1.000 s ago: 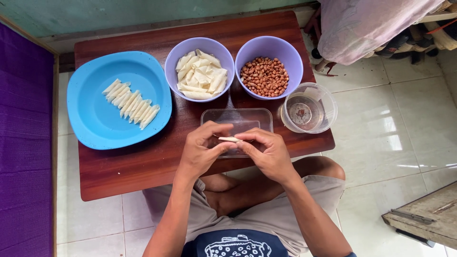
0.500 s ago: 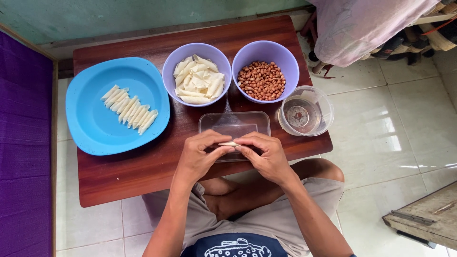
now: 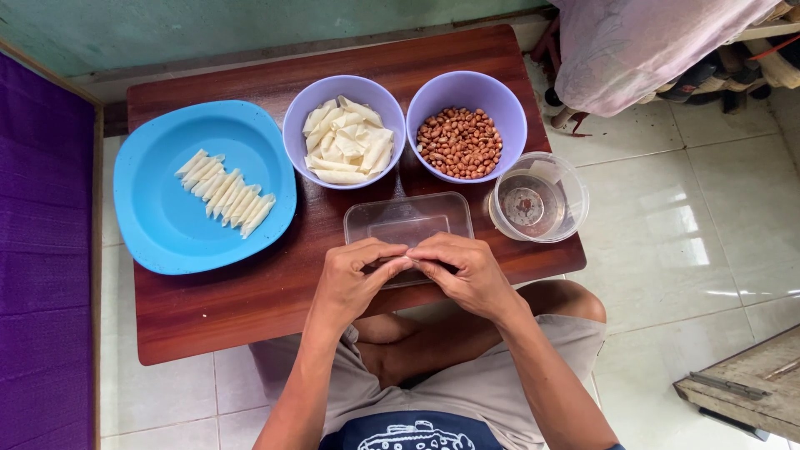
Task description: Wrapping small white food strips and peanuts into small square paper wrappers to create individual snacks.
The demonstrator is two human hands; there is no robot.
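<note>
Since the earlier frames the two hands have drawn closer together over the near edge of the clear rectangular tray (image 3: 407, 225), and the pale strip that showed between the fingertips a second ago is now almost covered by them. The left hand (image 3: 354, 279) and the right hand (image 3: 467, 273) meet fingertip to fingertip, fingers (image 3: 392, 265) pinched together on a small pale wrapper piece (image 3: 407, 261) held just above the tray's near rim; only a sliver of it shows. It looks like the rolling step: the piece is being twisted shut into a thin roll like those already laid out. The next move would call for a light, even pinch so the thin wrapper does not tear or unroll, then a carry leftward to the row on the blue plate (image 3: 158, 225). Counted: one brown desk (image 3: 250, 308), one blue plate bearing about ten finished rolls (image 3: 225, 193) side by side, two lilac bowls, one holding cut wrapper pieces (image 3: 344, 143) too heaped to count, the other full of peanuts (image 3: 460, 142), one clear tray, and one round clear cup (image 3: 537, 200) just right of it, which seems to hold a little water.
</note>
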